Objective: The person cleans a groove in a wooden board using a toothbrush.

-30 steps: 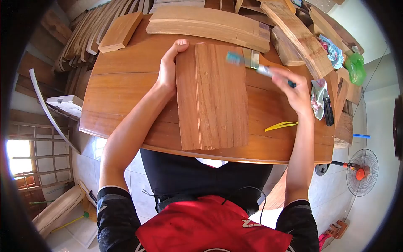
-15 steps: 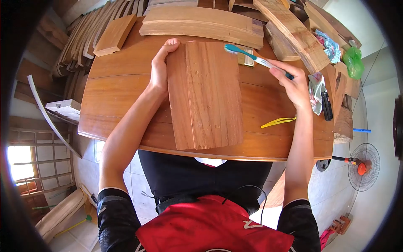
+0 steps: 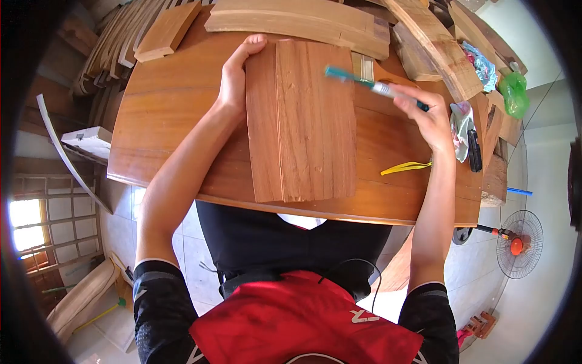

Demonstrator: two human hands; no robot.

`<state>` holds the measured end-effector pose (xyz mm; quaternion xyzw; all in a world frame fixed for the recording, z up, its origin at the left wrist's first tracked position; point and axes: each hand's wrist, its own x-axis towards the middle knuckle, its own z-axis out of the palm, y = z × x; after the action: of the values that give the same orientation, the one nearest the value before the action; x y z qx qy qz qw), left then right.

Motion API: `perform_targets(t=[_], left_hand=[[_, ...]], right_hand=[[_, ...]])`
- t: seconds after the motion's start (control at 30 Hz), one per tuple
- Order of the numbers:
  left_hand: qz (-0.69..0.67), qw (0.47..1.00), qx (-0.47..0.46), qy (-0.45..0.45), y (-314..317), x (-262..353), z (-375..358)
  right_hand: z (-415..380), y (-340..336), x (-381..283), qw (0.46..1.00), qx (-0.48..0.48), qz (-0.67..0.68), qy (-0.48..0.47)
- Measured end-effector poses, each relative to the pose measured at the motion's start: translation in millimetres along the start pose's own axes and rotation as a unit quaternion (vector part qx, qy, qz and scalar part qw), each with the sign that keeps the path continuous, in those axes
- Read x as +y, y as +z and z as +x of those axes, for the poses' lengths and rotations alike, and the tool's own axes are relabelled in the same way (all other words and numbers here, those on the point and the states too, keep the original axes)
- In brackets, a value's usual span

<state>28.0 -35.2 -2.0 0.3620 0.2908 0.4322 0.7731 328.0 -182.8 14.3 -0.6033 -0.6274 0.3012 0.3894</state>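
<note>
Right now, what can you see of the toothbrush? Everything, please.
The toothbrush is slim, apparently plastic, with a teal head and a white and teal handle held in the right grip. It slants, head leftward. The head shows over the upper right of the wooden board; blur hides whether its bristles touch it.

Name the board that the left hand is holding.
The reddish-brown board in front: the left hand grips its left side, while neither hand touches the paler boards behind.

- My left hand (image 3: 234,82) grips a board (image 3: 309,130) at its left edge.
- My right hand (image 3: 431,118) holds a toothbrush (image 3: 383,89) by the handle.
- A yellow strap (image 3: 393,170) lies on the table (image 3: 163,121).
</note>
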Motion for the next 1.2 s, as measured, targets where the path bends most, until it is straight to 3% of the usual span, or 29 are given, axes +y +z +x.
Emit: perform_targets(t=[0.1,0.13,0.23,0.27,0.3,0.37,0.4,0.43,0.5,0.57,0.6,0.7,0.73,0.83,0.87,0.97,1.0,1.07,1.1,1.17,1.2], left_hand=[[0.013,1.000,0.003,-0.001,2.7,5.0,0.3],[0.025,0.999,0.021,0.008,9.5,8.1,-3.5],[0.015,1.000,0.004,0.011,-5.1,0.1,4.2],[0.004,1.000,-0.016,0.012,-12.4,-2.8,11.4],[-0.001,1.000,-0.015,0.012,-13.7,-3.5,13.5],[-0.011,1.000,-0.013,0.014,-14.8,-5.9,16.3],[-0.006,1.000,-0.006,0.008,-10.9,-4.0,12.4],[-0.003,1.000,0.002,0.001,-3.5,0.8,5.4],[-0.008,1.000,0.001,-0.005,-2.5,1.8,3.7],[-0.024,1.000,-0.013,-0.002,-11.4,-3.6,11.9],[-0.011,1.000,-0.006,0.008,-12.8,-3.4,13.8],[0.008,1.000,0.005,0.017,-15.3,-5.0,14.0],[0.001,1.000,0.000,0.013,-13.9,-4.1,13.8],[-0.001,1.000,0.004,0.006,-11.1,-4.4,11.3],[0.004,1.000,0.007,0.006,-11.0,-3.6,10.7],[-0.005,0.999,0.034,0.017,-6.9,-2.5,10.6],[-0.007,0.999,0.031,-0.004,-9.1,-3.0,12.4],[-0.023,1.000,0.004,-0.017,-4.7,-0.6,7.2],[-0.022,1.000,0.010,0.002,-8.2,-1.3,12.7],[-0.018,0.999,0.033,0.031,-18.9,-9.6,21.6],[-0.025,1.000,0.016,0.006,-15.1,-8.3,16.5]], right_hand=[[-3.0,-5.0,-8.8,0.972,-0.233,-0.042,0.008],[-3.7,-1.7,-7.6,0.979,-0.202,0.002,-0.036],[-0.7,21.4,-20.8,0.998,0.056,-0.007,-0.015],[-4.2,19.3,-19.6,0.999,-0.007,-0.004,-0.048],[-5.6,12.1,-19.9,0.983,-0.172,0.046,-0.037],[-5.5,11.2,-22.8,0.957,-0.283,0.038,-0.045],[-4.9,14.9,-14.4,0.975,-0.198,0.010,-0.105],[-6.9,25.7,-24.5,0.998,-0.041,0.034,-0.017],[-2.1,29.6,-21.2,0.997,0.074,0.014,-0.030],[-4.3,11.3,-20.0,0.968,-0.238,0.022,-0.073],[-4.6,11.4,-23.9,0.958,-0.284,0.007,-0.033],[-5.1,26.8,-14.9,0.996,0.035,-0.002,-0.082],[-1.7,30.4,-24.6,0.994,0.104,-0.013,-0.025],[-4.0,25.6,-22.0,0.975,-0.180,0.027,-0.125],[-6.0,23.8,-25.8,0.973,-0.207,0.029,-0.095],[0.1,39.0,-32.6,0.995,0.069,-0.058,-0.039],[-1.8,38.6,-31.3,0.998,0.061,0.012,-0.016],[-4.2,27.6,-29.7,0.980,-0.151,0.026,-0.126],[-6.9,23.6,-32.9,0.975,-0.215,0.043,-0.030],[-4.4,21.2,-20.1,0.992,-0.108,0.054,-0.032],[0.5,21.1,-14.8,0.997,-0.050,0.053,-0.017]])
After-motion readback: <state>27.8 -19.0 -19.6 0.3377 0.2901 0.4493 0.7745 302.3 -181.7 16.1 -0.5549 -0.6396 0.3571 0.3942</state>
